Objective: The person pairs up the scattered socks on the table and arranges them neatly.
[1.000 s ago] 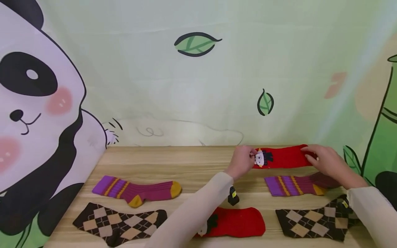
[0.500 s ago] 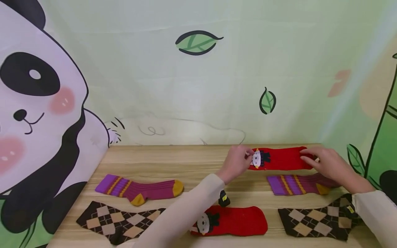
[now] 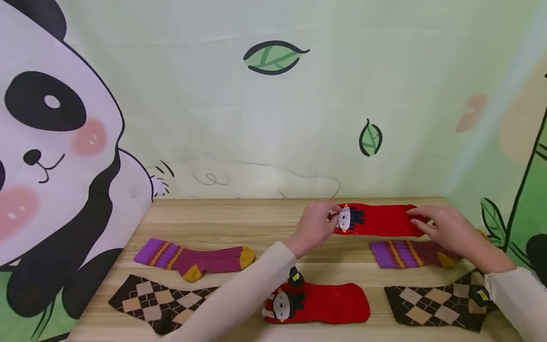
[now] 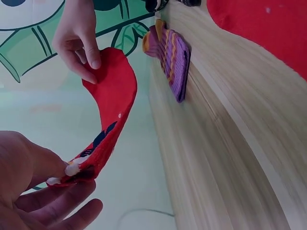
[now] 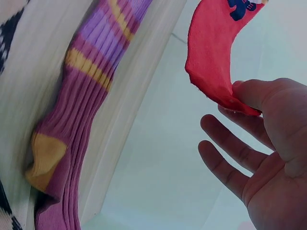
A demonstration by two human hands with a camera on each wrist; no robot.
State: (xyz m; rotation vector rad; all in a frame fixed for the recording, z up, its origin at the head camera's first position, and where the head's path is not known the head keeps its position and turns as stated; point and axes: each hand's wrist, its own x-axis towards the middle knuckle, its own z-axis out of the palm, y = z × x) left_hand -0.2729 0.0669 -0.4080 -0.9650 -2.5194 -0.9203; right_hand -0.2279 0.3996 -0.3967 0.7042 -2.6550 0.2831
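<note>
A red sock point(image 3: 384, 220) with a white animal face and dark blue patch hangs between my two hands above the back of the table. My left hand point(image 3: 315, 223) pinches its patterned end between thumb and fingers. At the plain red end, my right hand point(image 3: 448, 229) pinches the edge with thumb and index finger. In the left wrist view the sock point(image 4: 115, 88) sags in a curve, held off the wood. The right wrist view shows the other fingers of my right hand point(image 5: 278, 139) spread away from the fabric point(image 5: 211, 52).
A matching red sock point(image 3: 329, 304) lies at the front middle. Purple striped socks lie left point(image 3: 213, 262) and right point(image 3: 397, 255). Argyle socks lie front left point(image 3: 149, 299) and front right point(image 3: 431, 306). A printed cloth backdrop point(image 3: 256, 133) rises behind the table point(image 3: 239, 213).
Both hands have moved slightly left with the red sock between them. The front red sock's face patch is now uncovered by my left forearm. The head view has shifted a little.
</note>
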